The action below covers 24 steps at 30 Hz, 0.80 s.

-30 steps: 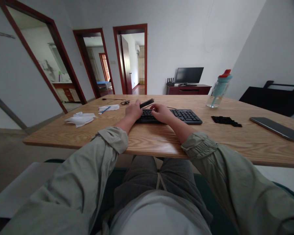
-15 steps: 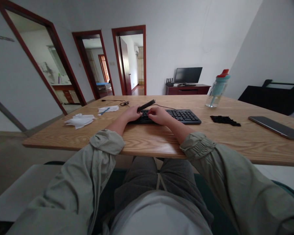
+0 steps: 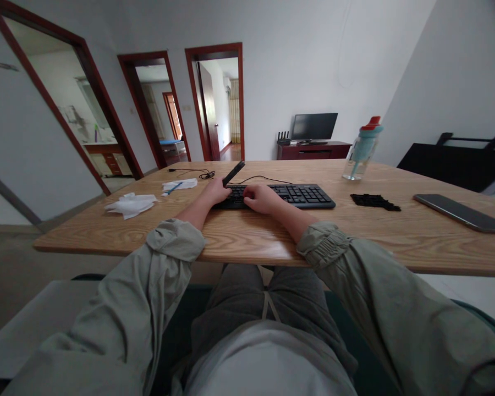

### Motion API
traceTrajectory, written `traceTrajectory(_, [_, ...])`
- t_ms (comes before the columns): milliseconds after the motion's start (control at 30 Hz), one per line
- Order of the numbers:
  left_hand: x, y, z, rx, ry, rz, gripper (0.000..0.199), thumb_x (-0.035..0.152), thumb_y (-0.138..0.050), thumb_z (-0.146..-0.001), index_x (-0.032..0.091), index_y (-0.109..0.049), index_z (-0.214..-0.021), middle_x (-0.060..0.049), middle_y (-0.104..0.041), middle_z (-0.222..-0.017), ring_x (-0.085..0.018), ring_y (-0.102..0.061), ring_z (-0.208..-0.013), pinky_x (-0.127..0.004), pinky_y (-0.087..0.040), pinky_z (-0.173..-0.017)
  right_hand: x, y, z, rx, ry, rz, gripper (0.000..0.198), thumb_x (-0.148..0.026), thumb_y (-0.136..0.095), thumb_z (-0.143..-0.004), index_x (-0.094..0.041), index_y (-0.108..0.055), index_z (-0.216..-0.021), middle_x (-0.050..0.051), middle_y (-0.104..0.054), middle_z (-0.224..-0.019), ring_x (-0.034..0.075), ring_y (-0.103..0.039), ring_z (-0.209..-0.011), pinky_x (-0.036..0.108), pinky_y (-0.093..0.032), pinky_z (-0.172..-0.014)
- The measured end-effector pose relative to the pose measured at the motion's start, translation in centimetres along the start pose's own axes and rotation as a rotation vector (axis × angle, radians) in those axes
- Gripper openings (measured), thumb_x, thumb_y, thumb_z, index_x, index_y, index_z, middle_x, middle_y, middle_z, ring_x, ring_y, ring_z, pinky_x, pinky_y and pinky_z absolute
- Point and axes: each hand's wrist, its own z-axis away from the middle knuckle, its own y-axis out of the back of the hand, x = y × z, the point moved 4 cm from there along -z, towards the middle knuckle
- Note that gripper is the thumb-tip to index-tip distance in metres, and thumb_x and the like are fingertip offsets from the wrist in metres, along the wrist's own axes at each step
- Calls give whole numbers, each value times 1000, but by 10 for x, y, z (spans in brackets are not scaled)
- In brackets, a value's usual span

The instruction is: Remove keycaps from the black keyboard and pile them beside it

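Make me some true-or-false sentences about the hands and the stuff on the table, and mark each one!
1. The left hand holds a slim black object. True.
2. The water bottle stands to the right of the computer keyboard. True.
3. The right hand grips the water bottle. False: it is at the computer keyboard.
4. The crumpled tissue is blue. False: the crumpled tissue is white.

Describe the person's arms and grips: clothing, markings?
Left sleeve and right sleeve are loose, wrinkled grey-green cloth; left cuff wide and folded, right cuff gathered. Left grip and right grip are ungloved, no visible markings.
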Motion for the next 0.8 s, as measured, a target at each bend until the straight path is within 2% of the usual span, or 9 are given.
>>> traceTrajectory(200, [-12, 6, -1, 78, 78, 10, 23, 23, -61, -75, 17, -71, -95, -7, -74, -95, -22, -66, -87, -30, -50, -76, -27, -24, -26, -16, 165, 203, 30, -22, -52, -85, -18, -75, -104, 12, -72, -106, 25, -64, -96, 34, -44, -88])
traceTrajectory(333, [-17, 3, 0, 97, 77, 28, 22, 24, -57, -77, 17, -72, -91, -7, -73, -91, -22, -65, -86, -30, -50, -77, -31, -34, -35, -12, 197, 213, 30, -23, -51, -86, -18, -75, -101, 12, -70, -104, 25, -62, -97, 35, -43, -90])
traceTrajectory(567, [-13, -2, 2, 118, 65, 123, 24, 24, -55, -76, 15, -71, -92, -7, -71, -88, -20, -62, -81, -30, -48, -75, -25, -38, -30, -18, 218, 194, 29, -26, -53, -86, -17, -75, -102, 12, -71, -106, 26, -60, -102, 38, -39, -97])
traceTrajectory(800, [-18, -4, -1, 181, 64, 289, 8, 18, -54, -66, 15, -60, -71, -3, -61, -70, -16, -53, -66, -28, -40, -62, -26, -42, -35, -33, 229, 190, 29, -22, -50, -88, -15, -75, -102, 12, -71, -101, 24, -62, -97, 35, -41, -94])
